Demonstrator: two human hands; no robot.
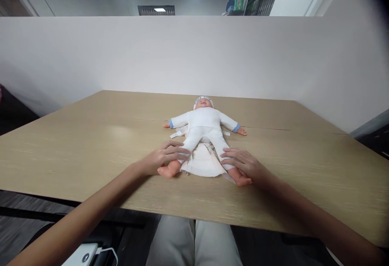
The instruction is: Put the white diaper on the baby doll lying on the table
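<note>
A baby doll [205,116] in a white suit with blue cuffs lies on its back on the table, head away from me, arms and legs spread. Under its hips a white diaper [203,164] is spread out, its front flap laid towards me between the legs. White tabs [176,134] stick out on either side of the waist. My left hand [165,157] rests with outstretched fingers on the doll's leg at the left. Over the other lower leg lies my right hand [243,161], fingers also stretched and slightly apart. Both thumbs are partly hidden.
The wooden table [91,148] has thin seams across it and ends at a low white partition [194,55]. My knees [194,241] are below the front edge. At the lower left, a white device [80,254] with a cable lies below table height.
</note>
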